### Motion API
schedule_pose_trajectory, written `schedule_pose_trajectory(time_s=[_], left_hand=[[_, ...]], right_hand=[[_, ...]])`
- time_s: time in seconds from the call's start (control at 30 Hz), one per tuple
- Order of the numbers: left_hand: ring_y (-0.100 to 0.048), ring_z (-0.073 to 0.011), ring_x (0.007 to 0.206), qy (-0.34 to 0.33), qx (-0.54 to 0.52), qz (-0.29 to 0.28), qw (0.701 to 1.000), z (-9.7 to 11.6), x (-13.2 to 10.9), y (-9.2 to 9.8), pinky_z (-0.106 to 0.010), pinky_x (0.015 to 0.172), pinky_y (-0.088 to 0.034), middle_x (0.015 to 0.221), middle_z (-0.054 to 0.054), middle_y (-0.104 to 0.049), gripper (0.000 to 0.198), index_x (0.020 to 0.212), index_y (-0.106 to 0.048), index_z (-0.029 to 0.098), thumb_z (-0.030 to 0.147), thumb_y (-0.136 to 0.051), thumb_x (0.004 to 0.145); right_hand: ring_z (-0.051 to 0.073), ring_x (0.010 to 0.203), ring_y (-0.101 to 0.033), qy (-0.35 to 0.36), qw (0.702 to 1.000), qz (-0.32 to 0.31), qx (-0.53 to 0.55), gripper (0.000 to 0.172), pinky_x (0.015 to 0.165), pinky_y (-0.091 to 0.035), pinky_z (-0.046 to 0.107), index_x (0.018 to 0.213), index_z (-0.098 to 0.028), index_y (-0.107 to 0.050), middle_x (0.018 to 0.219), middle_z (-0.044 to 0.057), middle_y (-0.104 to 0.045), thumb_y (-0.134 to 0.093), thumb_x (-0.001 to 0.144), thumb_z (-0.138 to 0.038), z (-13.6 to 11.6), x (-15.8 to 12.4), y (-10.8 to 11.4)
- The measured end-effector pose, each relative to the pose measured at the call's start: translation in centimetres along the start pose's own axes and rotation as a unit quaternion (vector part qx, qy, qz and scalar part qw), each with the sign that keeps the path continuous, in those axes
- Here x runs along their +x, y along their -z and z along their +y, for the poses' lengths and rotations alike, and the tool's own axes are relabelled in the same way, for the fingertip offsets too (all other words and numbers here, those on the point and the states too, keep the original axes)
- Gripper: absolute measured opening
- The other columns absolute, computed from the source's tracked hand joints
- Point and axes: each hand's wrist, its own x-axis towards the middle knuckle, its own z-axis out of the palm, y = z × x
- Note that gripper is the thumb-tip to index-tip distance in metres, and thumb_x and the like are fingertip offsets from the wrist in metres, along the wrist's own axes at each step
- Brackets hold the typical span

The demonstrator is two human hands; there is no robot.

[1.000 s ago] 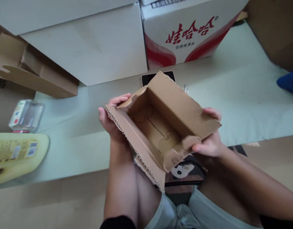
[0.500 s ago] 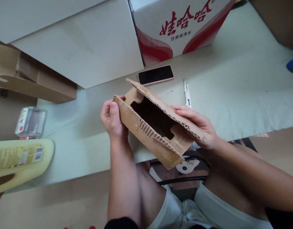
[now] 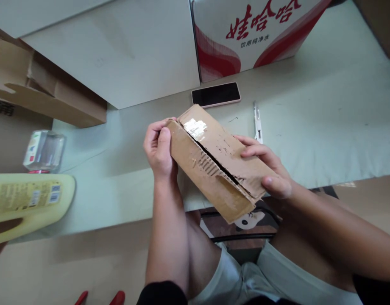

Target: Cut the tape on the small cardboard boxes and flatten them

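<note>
A small brown cardboard box (image 3: pixel 210 186) is held tilted above the front edge of the table. Its top flap (image 3: pixel 222 146) lies folded down over the opening, leaving a narrow dark slit along the near side. A shiny patch of tape sits on the flap, and the near edge shows torn, ridged cardboard. My left hand (image 3: pixel 160 148) grips the box's left end, thumb on the near face. My right hand (image 3: pixel 266 163) holds the right end, with fingers on the flap and the thumb by its near corner. The inside of the box is hidden.
Behind the box lie a phone (image 3: pixel 216 94) and a white utility knife (image 3: pixel 257 122). A white carton with red lettering (image 3: pixel 261 38) and a large white box (image 3: pixel 118 55) stand at the back. Leftward are a clear plastic container (image 3: pixel 45 150), a yellow jug (image 3: pixel 32 203) and an open cardboard carton (image 3: pixel 77 103).
The raised flap has been folded down over the box's opening by my right hand, whose fingers now rest on top of it. The left hand keeps its grip.
</note>
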Motion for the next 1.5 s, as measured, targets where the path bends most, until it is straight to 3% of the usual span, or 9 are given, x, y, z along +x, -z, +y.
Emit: schedule_pose_trajectory(time_s=[0.27,0.6,0.8,1.03,1.5], left_hand=[[-0.073,-0.0187,0.096,0.001,0.01,-0.007,1.0,-0.03,-0.09,0.08,-0.035,0.091,-0.058,0.101,-0.004,-0.076,0.028,0.093,-0.069,0.022,0.048,-0.072,0.087],[-0.072,-0.0174,0.096,-0.008,-0.022,0.003,1.0,-0.32,-0.04,-0.19,-0.035,0.093,-0.057,0.099,-0.003,-0.076,0.024,0.092,-0.069,0.022,0.044,-0.075,0.085],[-0.069,-0.0167,0.086,0.017,0.027,0.022,0.999,0.11,-0.28,-0.31,-0.033,0.081,-0.056,0.099,-0.005,-0.075,0.029,0.092,-0.069,0.024,0.053,-0.07,0.087],[-0.07,-0.0194,0.101,-0.002,0.013,0.005,1.0,-0.04,-0.18,-0.13,-0.037,0.097,-0.054,0.103,-0.005,-0.074,0.023,0.093,-0.067,0.023,0.044,-0.073,0.085],[-0.069,-0.0181,0.099,-0.013,0.045,0.001,0.999,-0.07,-0.23,-0.03,-0.036,0.095,-0.054,0.104,-0.005,-0.072,0.021,0.093,-0.066,0.023,0.042,-0.071,0.086]], right_hand=[[0.035,0.149,-0.041,0.001,1.0,0.001,0.001,0.048,0.121,-0.036,0.059,0.126,-0.038,-0.064,0.154,0.003,-0.048,-0.068,0.083,-0.061,0.2,0.05,0.07],[0.032,0.143,-0.047,0.021,1.0,0.01,0.01,0.049,0.117,-0.041,0.055,0.127,-0.036,-0.062,0.152,0.004,-0.05,-0.062,0.087,-0.063,0.47,0.09,-0.19],[0.033,0.142,-0.048,0.017,1.0,0.019,0.004,0.054,0.115,-0.042,0.057,0.125,-0.036,-0.061,0.149,0.005,-0.052,-0.063,0.083,-0.069,0.57,0.07,-0.31],[0.034,0.141,-0.048,0.008,1.0,0.024,-0.005,0.053,0.114,-0.043,0.058,0.123,-0.035,-0.06,0.148,0.006,-0.052,-0.062,0.082,-0.07,0.47,0.08,-0.32],[0.034,0.141,-0.05,-0.004,0.999,0.035,-0.015,0.046,0.116,-0.042,0.058,0.122,-0.037,-0.064,0.15,0.003,-0.054,-0.065,0.083,-0.062,0.3,-0.13,-0.35]])
